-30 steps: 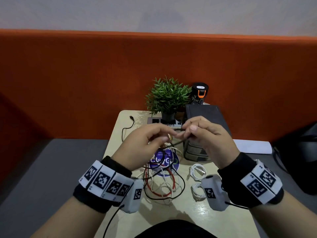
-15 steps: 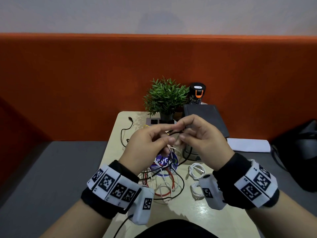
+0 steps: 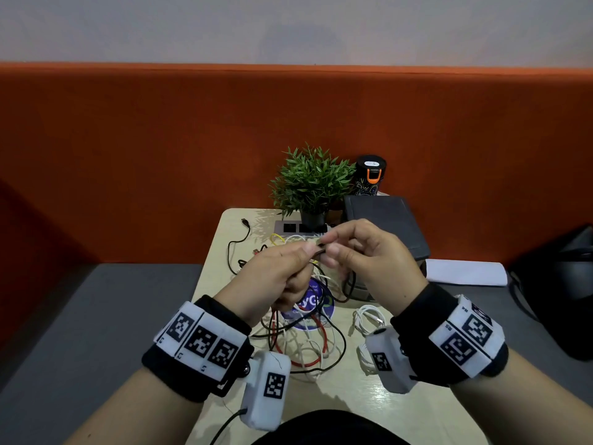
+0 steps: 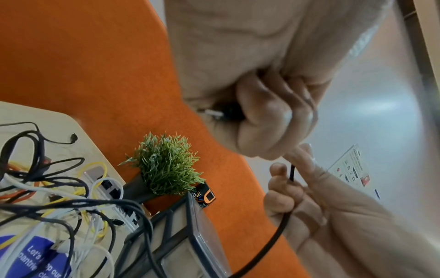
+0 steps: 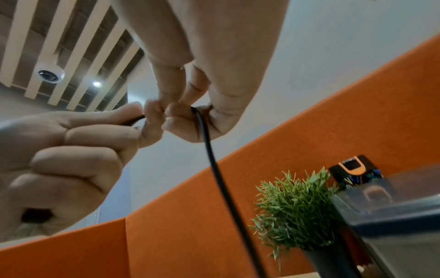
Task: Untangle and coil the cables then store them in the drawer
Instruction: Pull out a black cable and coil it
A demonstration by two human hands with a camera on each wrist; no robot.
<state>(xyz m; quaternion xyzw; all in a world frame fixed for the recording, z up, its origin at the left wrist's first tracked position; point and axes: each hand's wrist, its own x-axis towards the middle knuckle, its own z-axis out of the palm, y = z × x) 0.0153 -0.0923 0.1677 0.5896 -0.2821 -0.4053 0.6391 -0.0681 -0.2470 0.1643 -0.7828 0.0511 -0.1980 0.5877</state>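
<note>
Both hands are raised above the table and meet at the fingertips. My left hand point(image 3: 309, 253) pinches the plug end of a black cable point(image 3: 321, 250), with the other fingers curled; the plug point(image 4: 226, 112) pokes out of the left hand point(image 4: 273, 112). My right hand point(image 3: 332, 248) pinches the same cable right beside it, and the cable point(image 5: 214, 169) hangs down from the right hand point(image 5: 190, 111). A tangle of black, red, white and yellow cables point(image 3: 301, 342) lies on the table under the hands. The dark drawer unit point(image 3: 385, 220) stands at the back right.
A potted green plant point(image 3: 311, 181) and a black bottle point(image 3: 370, 175) stand at the table's back edge. A power strip point(image 3: 288, 227) lies before the plant. Two coiled white cables point(image 3: 369, 319) lie right of the tangle. A loose black cable point(image 3: 237, 245) runs along the table's left side.
The hands have drawn together, so their fingertips now meet on the black cable. The stretch of cable seen between them a second ago is gone.
</note>
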